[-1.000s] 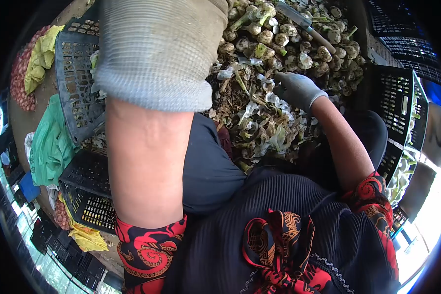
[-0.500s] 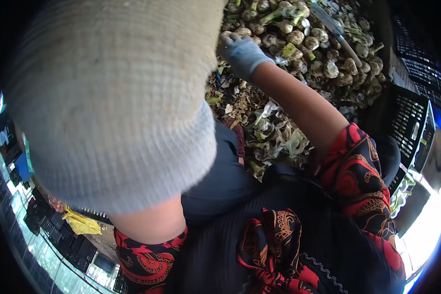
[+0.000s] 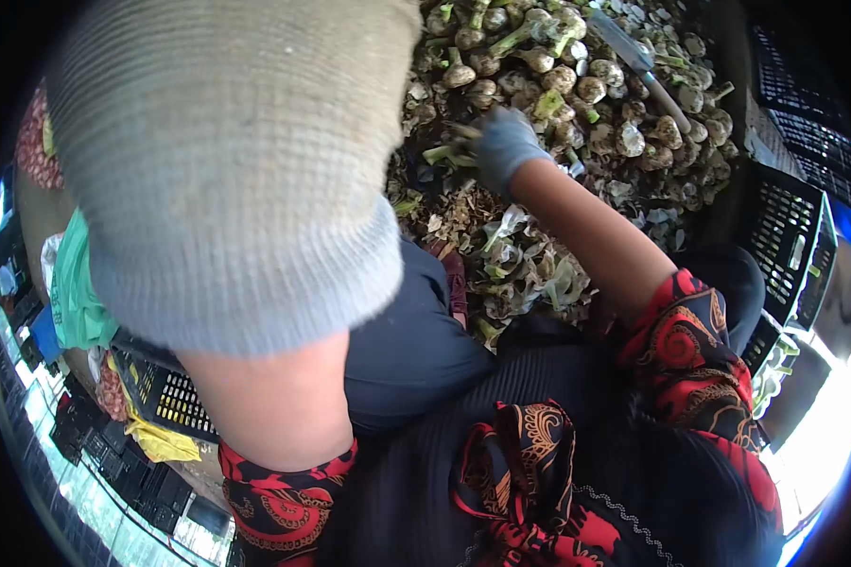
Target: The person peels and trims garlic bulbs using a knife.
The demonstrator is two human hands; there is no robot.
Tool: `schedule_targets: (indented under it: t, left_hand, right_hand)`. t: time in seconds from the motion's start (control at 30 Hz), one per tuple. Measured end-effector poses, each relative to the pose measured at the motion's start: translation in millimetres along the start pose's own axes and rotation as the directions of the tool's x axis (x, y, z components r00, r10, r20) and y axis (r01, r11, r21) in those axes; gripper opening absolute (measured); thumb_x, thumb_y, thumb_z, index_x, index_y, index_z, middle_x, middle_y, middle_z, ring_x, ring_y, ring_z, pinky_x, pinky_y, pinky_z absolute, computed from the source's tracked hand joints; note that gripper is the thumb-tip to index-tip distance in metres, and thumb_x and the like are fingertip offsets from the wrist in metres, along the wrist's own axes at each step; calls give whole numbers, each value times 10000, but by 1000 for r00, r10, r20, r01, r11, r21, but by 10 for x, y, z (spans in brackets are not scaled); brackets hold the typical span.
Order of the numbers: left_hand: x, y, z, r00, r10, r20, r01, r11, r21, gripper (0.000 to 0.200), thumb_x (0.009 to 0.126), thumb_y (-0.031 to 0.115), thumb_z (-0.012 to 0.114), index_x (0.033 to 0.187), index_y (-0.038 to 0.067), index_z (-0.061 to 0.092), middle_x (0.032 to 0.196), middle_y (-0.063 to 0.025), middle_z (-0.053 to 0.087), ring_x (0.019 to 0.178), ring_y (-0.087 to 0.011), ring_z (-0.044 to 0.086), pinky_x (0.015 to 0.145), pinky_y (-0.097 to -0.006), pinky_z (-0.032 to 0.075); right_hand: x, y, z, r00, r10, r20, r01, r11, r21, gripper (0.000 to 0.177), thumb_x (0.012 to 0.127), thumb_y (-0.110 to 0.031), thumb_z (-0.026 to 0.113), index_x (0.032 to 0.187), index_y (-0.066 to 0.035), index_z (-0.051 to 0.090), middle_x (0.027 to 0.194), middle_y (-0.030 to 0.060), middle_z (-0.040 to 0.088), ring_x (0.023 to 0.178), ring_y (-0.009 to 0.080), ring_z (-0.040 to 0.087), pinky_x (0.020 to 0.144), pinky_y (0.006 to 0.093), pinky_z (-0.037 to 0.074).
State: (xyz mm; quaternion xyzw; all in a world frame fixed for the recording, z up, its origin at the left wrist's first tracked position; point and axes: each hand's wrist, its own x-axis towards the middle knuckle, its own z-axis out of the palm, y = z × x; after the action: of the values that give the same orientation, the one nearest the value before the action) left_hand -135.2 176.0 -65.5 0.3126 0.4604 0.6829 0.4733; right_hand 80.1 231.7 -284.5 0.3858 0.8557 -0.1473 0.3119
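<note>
My left hand [image 3: 246, 180], in a pale knitted glove, fills the upper left close to the camera. Its fingers are out of sight, so whatever it may hold is hidden. Farther off, at upper middle, my right hand [image 3: 509, 149] in a grey glove is closed, with cut garlic stalks [image 3: 452, 151] sticking out on its left side. It is at the near edge of a heap of dirty garlic bulbs [image 3: 591, 90] with short green stems. A knife [image 3: 622, 45] with a wooden handle lies on the heap, beyond my right hand.
Dry peelings and leaves [image 3: 539, 269] cover the ground before my knees. Black plastic crates [image 3: 787, 236] stand at the right. To the left are another black crate [image 3: 175, 397], a green bag [image 3: 78, 293], a yellow bag [image 3: 161, 439] and a reddish net sack [image 3: 40, 142].
My right hand has drawn back from the bulbs toward me and slightly right, now with stalks in it. My left hand has shifted a little, uncovering the green bag and crate at left.
</note>
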Motion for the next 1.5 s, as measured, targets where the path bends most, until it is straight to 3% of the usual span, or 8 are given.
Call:
schedule_targets:
  t: [0.13, 0.23, 0.53, 0.67, 0.87, 1.07, 1.37, 1.5]
  left_hand:
    - [82, -63, 235, 998, -2, 68, 0, 999, 33, 260, 997, 227, 471, 1054, -3, 577, 1010, -119, 625, 868, -202, 648, 748, -292, 582]
    - [105, -84, 474, 991, -5, 132, -5, 997, 72, 264, 993, 231, 479, 1057, -3, 583, 1012, -117, 630, 867, -201, 651, 747, -291, 581]
    - [-96, 92, 1078, 951, 48, 304, -138, 950, 280, 277, 982, 243, 503, 1067, -1, 602, 1019, -113, 647, 866, -198, 661, 743, -290, 578]
    - [-224, 138, 1273, 924, 50, 378, -202, 905, 374, 283, 977, 248, 514, 1071, -1, 610, 1022, -111, 654, 865, -196, 665, 741, -290, 577]
    - [-327, 14, 1426, 782, -347, 517, 35, 854, 520, 472, 926, 419, 588, 1184, 26, 635, 970, -58, 688, 786, -133, 668, 696, -240, 537]
    - [-756, -85, 1647, 637, -447, 628, 192, 881, 432, 548, 937, 381, 563, 1321, -7, 519, 1039, -121, 666, 727, -148, 671, 646, -245, 557]
    - [-703, -89, 1681, 729, -357, 584, 97, 899, 427, 561, 834, 193, 596, 1350, -6, 501, 1066, -107, 660, 806, -140, 676, 693, -245, 576]
    - [-662, -76, 1644, 779, -344, 524, 120, 902, 414, 575, 824, 179, 590, 1363, 2, 495, 1053, -98, 663, 756, -134, 665, 666, -260, 573]
  right_hand:
    - [-535, 445, 653, 961, 26, -274, -14, 999, 48, 430, 794, -428, 706, 1139, -172, 712, 1235, 155, 576, 1236, 333, 504, 947, 432, 483]
    - [-645, 528, 261, 963, 217, 161, -261, 904, 338, 445, 818, -485, 717, 1150, -188, 714, 1312, 124, 558, 1217, 328, 544, 1009, 408, 463]
    - [-1705, 756, -395, 979, 86, -186, 160, 245, 956, 375, 848, -318, 769, 1113, -62, 705, 1150, 74, 675, 997, 153, 644, 892, 297, 509]
    - [-2146, 616, -567, 874, 311, -373, 425, -117, 898, 300, 865, -204, 764, 1113, -51, 693, 995, 20, 718, 888, 88, 654, 832, 257, 525]
    - [-2714, 668, -663, 523, 469, -712, 769, 102, 631, 299, 903, -159, 703, 1159, -17, 637, 1051, 33, 698, 959, 98, 637, 862, 254, 497]
    - [-2950, 580, -722, 596, 604, -529, 775, -261, 575, 285, 865, -114, 752, 1111, -41, 627, 991, 27, 702, 894, 87, 655, 812, 240, 526]
    - [-3332, 718, -672, 601, 521, -606, 683, 59, 728, 161, 891, -66, 707, 1047, -29, 695, 941, -18, 687, 870, 44, 601, 779, 226, 509]
    - [-3380, 838, -559, 622, -77, -779, 705, 488, 515, 271, 769, -97, 765, 1016, -31, 677, 897, 110, 667, 894, 281, 649, 797, 382, 530]
